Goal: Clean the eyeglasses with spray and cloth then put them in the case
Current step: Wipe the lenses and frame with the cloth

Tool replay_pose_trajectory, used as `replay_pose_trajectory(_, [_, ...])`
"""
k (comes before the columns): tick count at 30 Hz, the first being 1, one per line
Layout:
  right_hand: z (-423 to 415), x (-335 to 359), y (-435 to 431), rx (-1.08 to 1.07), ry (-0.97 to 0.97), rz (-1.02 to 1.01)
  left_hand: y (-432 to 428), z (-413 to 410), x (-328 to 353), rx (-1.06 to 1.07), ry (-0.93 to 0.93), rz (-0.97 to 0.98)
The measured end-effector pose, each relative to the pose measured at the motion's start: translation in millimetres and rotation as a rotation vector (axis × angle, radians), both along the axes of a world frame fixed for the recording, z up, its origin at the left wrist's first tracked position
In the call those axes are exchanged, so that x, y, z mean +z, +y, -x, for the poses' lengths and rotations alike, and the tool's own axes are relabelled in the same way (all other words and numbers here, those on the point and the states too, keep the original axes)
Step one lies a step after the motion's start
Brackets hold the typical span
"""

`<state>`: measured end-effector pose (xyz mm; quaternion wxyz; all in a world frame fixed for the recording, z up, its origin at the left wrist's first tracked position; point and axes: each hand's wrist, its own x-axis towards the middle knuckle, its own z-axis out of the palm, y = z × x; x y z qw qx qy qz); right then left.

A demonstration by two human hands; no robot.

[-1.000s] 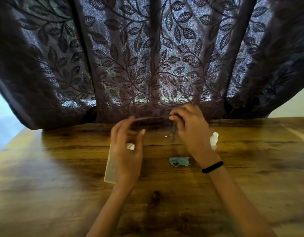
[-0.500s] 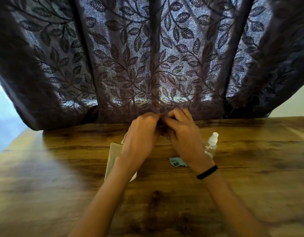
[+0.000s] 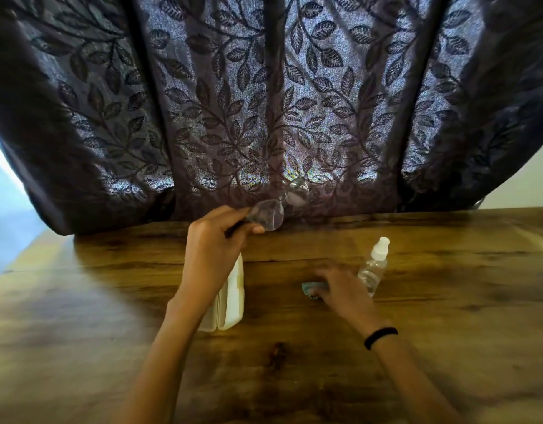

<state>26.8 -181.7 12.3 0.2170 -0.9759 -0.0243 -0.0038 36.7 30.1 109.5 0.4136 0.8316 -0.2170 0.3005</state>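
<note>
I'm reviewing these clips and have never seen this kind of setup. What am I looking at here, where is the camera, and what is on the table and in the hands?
There is no machine here: a person works with two bare hands, and one wide-angle camera worn on the head looks forward and down, so the arms enter from the bottom of the picture. The left hand holds the eyeglasses up above the wooden table, gripping them by one side. The right hand is down at the small teal cloth, with its fingers on it; the hand is blurred, so how firmly it grips is unclear. Beside it stands a clear spray bottle with a white top. A pale eyeglass case lies under the left forearm. A dark leaf-patterned curtain hangs behind.
</note>
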Motion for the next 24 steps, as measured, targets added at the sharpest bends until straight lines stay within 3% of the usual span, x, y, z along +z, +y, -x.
replay_pose_trajectory(3, [4,-18,5,-0.001,0.064,0.073,0,3,-9,-0.013,0.054,0.074])
replay_pose_trajectory(6, [6,-23,6,-0.024,-0.024,0.017,0,5,-14,-0.018,-0.001,0.08])
replay_pose_trajectory(9, [7,-3,6,-0.072,-0.188,-0.232,0,7,-18,0.002,-0.013,0.114])
replay_pose_trajectory(12, [12,41,14,-0.099,-0.47,-0.614,-2,7,-20,0.001,-0.055,0.119])
replay_pose_trajectory(14, [15,72,21,-0.025,-0.676,-0.719,-4,8,-21,-0.018,-0.093,0.112])
replay_pose_trajectory(16, [18,96,30,0.057,-0.784,-0.691,-6,8,-22,-0.037,-0.134,0.085])
replay_pose_trajectory(24, [20,110,57,0.169,-0.813,-0.333,-14,6,-28,-0.055,-0.197,0.108])
